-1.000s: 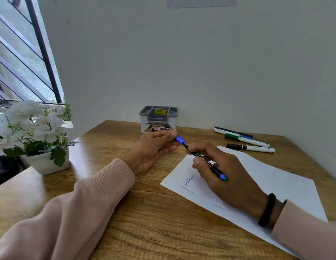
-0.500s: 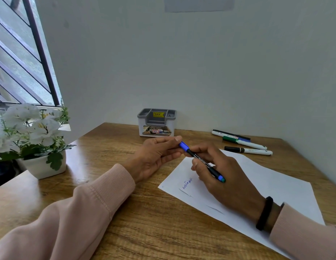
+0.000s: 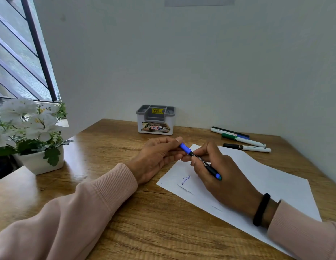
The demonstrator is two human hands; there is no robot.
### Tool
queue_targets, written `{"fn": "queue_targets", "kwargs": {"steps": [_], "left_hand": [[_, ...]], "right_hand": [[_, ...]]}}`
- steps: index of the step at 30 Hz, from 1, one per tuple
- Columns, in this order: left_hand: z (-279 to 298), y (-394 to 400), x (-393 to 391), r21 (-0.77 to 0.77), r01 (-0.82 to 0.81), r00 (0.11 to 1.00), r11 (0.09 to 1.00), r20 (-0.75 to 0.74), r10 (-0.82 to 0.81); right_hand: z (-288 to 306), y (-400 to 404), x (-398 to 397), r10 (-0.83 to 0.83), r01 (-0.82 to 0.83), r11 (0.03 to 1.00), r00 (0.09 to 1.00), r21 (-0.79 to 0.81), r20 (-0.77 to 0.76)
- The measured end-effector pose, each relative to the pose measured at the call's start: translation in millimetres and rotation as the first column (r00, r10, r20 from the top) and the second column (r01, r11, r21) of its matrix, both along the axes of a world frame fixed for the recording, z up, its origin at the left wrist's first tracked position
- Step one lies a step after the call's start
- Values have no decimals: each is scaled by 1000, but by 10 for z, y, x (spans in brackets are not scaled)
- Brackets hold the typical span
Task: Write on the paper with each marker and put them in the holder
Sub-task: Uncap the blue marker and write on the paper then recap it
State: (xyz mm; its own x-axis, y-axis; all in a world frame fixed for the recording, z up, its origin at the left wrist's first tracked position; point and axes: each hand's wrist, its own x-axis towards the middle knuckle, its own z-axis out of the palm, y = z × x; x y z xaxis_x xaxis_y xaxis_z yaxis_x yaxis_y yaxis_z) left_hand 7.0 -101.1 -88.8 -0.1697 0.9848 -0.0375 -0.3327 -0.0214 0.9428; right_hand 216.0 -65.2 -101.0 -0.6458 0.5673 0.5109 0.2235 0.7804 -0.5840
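Blue cap point(image 3: 184, 148) pinched in my left hand point(image 3: 158, 156), seating on the slim black marker point(image 3: 204, 165) my right hand point(image 3: 222, 177) grips over the white paper point(image 3: 266, 175); next, carry it to the grey holder point(image 3: 155, 119) beyond both hands.

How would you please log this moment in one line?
left hand: on cap | right hand: holds pen | holder: empty

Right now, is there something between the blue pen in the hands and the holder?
Nothing visible. The blue pen is held above the table; the holder stands beyond it by the wall, with bare wood between. The other markers lie to the right.
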Motion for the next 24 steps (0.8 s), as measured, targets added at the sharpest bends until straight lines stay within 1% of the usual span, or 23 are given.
{"fn": "queue_targets", "kwargs": {"steps": [3, 6, 8, 11, 13, 14, 16, 17, 18, 19, 20, 22, 23, 24], "left_hand": [[-6, -10, -1, 9, 26, 999, 1000, -31, -25], [-5, -17, 14, 0, 4, 996, 1000, -87, -4], [21, -29, 37, -11, 22, 992, 1000, -120, -23], [45, -19, 93, 12, 65, 990, 998, -128, -63], [55, 5, 110, 62, 22, 998, 998, -56, -19], [63, 21, 99, 88, -32, 999, 996, -20, 33], [88, 44, 27, 152, -199, 979, 968, -11, 203], [94, 48, -29, 213, -292, 949, 932, -53, 310], [102, 57, -91, 302, -372, 898, 878, -122, 422], [112, 63, -150, 408, -422, 827, 810, -194, 528], [128, 66, -203, 507, -440, 750, 741, -246, 614], [186, 76, -278, 642, -429, 630, 635, -292, 720], [222, 95, -304, 683, -417, 578, 599, -310, 755], [254, 124, -327, 715, -404, 521, 571, -333, 786]], "right_hand": [[-9, 10, 5, 9, -9, 1000, 1000, -16, 3], [-14, 10, 9, 27, -27, 999, 1000, -32, 15], [-24, 24, 2, 23, -22, 998, 1000, -54, 7], [-15, 100, -5, 6, -12, 988, 999, -153, -39], [18, 141, -4, -23, 0, 964, 997, -267, -80], [31, 158, -5, -60, 21, 949, 991, -314, -116], [49, 190, -10, -160, 79, 930, 966, -358, -204], [50, 208, -11, -202, 115, 928, 955, -355, -219], [55, 224, -10, -233, 154, 927, 951, -342, -202], [67, 234, -7, -252, 193, 926, 956, -325, -152], [84, 236, -8, -253, 224, 929, 965, -295, -64], [101, 221, -20, -229, 255, 954, 959, -155, 166], [91, 200, -32, -231, 257, 964, 940, -72, 250], [71, 171, -50, -241, 253, 967, 927, -6, 287]]}}
